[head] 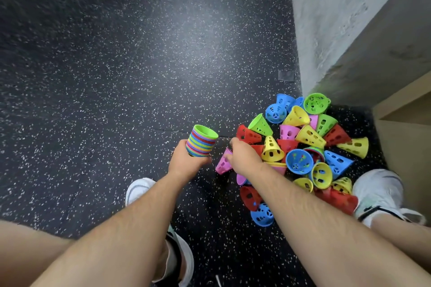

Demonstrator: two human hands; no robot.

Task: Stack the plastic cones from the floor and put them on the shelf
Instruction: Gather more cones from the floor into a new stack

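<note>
**Midway through the gathering: one more cone for the stack**

We judge the stacking step to be in hand and far from finished. The left hand has its grip closed round the lower part of a striped stack of nested plastic cones. It is held above the speckled dark rubber floor with a green rim uppermost and tilted slightly to the right.

The right hand reaches down at the near left fringe of the heap, right against a pink perforated plastic cone lying on its side. The hand is blurred, so we cannot tell whether its grip has closed on that cone or is only touching it.

The heap of loose plastic cones in red, yellow, green, blue and pink fills the floor's right-hand corner, at the foot of the grey wall and beside the pale wooden shelf. None of them is on the shelf yet.

As we read it, the next move calls for the following:

- The right hand needs a firm hold on the pink cone.
- The cone must be turned so that its taper matches the cones in the stack.
- It can then be mated with the stack's green end, just beside it, while the left hand keeps the stack steady.

Many cones lie tumbled over one another, so each pick may shift its neighbours.
</note>
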